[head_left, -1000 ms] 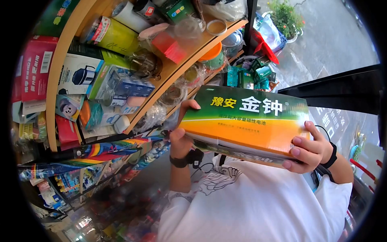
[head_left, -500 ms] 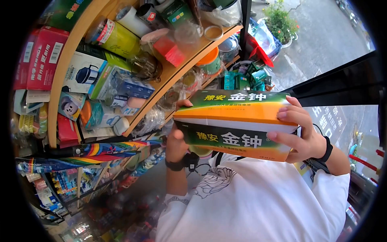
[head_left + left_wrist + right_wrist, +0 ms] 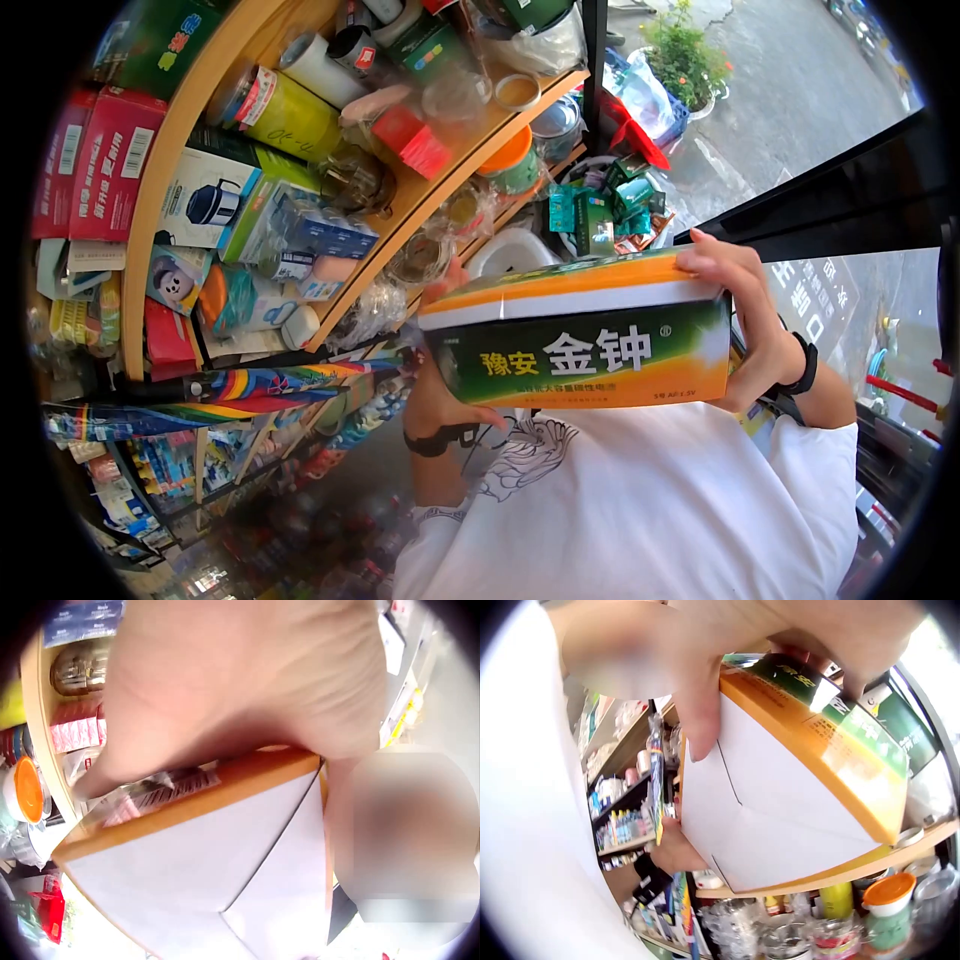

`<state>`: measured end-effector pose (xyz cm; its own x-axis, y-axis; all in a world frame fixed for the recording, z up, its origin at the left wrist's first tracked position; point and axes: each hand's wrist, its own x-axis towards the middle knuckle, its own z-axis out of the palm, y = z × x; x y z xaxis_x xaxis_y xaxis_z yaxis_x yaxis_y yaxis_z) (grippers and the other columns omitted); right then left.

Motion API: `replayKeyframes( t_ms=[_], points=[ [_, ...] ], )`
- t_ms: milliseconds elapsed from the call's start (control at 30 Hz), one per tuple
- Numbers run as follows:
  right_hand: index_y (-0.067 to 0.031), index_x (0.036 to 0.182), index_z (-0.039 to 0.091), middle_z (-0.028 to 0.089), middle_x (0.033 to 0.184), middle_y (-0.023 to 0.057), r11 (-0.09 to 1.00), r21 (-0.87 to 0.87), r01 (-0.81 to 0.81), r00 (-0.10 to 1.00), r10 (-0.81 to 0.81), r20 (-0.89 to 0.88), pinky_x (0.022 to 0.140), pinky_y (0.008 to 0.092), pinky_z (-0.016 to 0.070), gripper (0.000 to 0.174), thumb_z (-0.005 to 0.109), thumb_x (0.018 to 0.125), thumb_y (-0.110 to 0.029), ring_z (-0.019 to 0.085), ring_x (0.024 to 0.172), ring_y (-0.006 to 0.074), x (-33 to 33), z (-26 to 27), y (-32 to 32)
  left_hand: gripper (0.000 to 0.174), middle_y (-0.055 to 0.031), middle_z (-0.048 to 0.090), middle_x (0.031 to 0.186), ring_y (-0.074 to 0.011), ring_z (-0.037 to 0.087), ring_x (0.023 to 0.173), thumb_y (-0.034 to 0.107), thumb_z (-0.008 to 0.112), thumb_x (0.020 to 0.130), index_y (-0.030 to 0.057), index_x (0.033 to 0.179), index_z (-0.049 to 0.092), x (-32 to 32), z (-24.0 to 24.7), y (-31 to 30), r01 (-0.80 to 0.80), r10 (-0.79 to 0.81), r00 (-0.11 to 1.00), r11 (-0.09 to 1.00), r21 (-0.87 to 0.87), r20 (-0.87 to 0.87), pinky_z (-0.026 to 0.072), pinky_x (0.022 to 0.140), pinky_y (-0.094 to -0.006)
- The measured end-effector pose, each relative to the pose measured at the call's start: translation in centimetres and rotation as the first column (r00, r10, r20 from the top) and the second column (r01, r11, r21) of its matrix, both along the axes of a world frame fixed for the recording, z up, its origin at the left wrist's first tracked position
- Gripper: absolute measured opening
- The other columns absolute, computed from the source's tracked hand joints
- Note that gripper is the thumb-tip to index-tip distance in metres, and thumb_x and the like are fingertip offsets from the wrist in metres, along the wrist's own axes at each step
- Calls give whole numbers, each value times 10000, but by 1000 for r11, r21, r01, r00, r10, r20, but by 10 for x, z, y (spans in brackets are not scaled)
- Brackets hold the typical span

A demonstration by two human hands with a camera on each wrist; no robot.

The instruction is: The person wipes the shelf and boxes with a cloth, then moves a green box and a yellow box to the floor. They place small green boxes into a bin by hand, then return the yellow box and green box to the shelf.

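Between both hands, in front of the chest, is a long green and orange battery box [image 3: 580, 350] with large white and yellow lettering on its front face. At one end the left hand [image 3: 435, 395] holds it, thumb low by the lower corner and fingertips behind the upper edge. My right hand [image 3: 740, 300] grips the opposite end, fingers over the top edge and thumb down the end. White folded end flaps [image 3: 187, 862] show under the left palm in the left wrist view. The right wrist view shows the other white end panel [image 3: 772, 802], with the right thumb lying on it.
A wooden shelf [image 3: 440, 210] on the left is packed with jars, cartons and wrapped goods. Below it lie rainbow-striped umbrellas [image 3: 250, 385]. Behind the box stands a heap of green packets [image 3: 600, 215]. A black bar [image 3: 840, 180] crosses at right, and a potted plant [image 3: 685, 60] stands outside.
The box has tipped so its lettered side now faces the camera and its top face is nearly edge-on. The right hand has turned with it; the left thumb has swung out below the box.
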<state>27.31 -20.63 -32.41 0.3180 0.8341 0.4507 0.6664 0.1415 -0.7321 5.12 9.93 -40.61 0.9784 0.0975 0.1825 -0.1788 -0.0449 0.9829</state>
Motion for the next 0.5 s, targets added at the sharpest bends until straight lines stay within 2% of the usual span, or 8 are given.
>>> replayKeyframes(
  t_ms=[33,133,167,200,267,400,433,500],
  points=[
    [7,1461,432,518,1360,171,999,32,-19,1000,19,12,1181,520,334,928,896,661,-63,512,1306,354,-2,-6,0,1541,-213,14,1709,-342,137,1578,391,1063,469,177,1623,65,0,-2,-8,-77,79,996,994,-72,30,211,1267,-508],
    [-10,1410,462,492,1370,186,998,51,-40,999,40,-2,1151,489,368,884,904,646,-60,513,1298,359,-1,-2,2,1429,-208,108,1671,-334,179,1565,315,1053,520,200,1591,114,2,6,-23,-158,179,979,970,-187,99,280,1247,-510],
    [-17,1398,467,481,1374,190,998,54,-45,997,48,-60,1138,487,382,877,906,640,-63,513,1297,358,-1,1,3,1332,-213,180,1621,-342,245,1533,252,1038,550,216,1535,142,5,12,-32,-211,227,971,959,-187,72,364,1208,-512],
    [-23,1386,472,470,1378,194,997,59,-50,992,56,-116,1126,484,395,869,908,634,-66,513,1296,356,1,3,3,1332,-213,180,1621,-342,245,1533,252,1038,550,216,1535,142,5,16,-33,-207,224,972,960,-186,72,364,1208,-512],
    [-27,1378,478,461,1380,204,998,44,-42,994,47,-102,1116,482,404,861,909,634,-77,511,1296,362,1,5,1,1315,-222,237,1575,-357,322,1483,250,1043,548,213,1501,138,6,22,-33,-202,213,971,974,-104,109,401,1182,-516],
    [-37,1376,476,451,1374,232,999,36,-34,999,35,-9,1109,474,412,856,907,642,-125,502,1296,381,-4,4,-13,1319,-264,261,1549,-398,368,1445,265,1038,564,212,1501,111,1,30,-26,-159,149,976,986,57,159,416,1166,-526],
    [-64,1326,578,457,1359,241,1000,20,-11,999,12,-47,1111,489,411,767,889,629,-150,500,1293,390,-7,5,-20,1296,-281,269,1539,-416,375,1436,277,1034,578,212,1500,124,-1,29,-28,-183,161,964,979,89,211,422,1159,-533],
    [-81,1285,636,463,1351,238,999,-9,-41,999,41,6,1115,500,409,717,881,615,-155,508,1284,388,-7,19,-26,1251,-320,275,1522,-454,384,1422,302,1015,625,217,1517,142,3,35,-39,-240,200,926,966,92,321,440,1136,-557]
  ],
)
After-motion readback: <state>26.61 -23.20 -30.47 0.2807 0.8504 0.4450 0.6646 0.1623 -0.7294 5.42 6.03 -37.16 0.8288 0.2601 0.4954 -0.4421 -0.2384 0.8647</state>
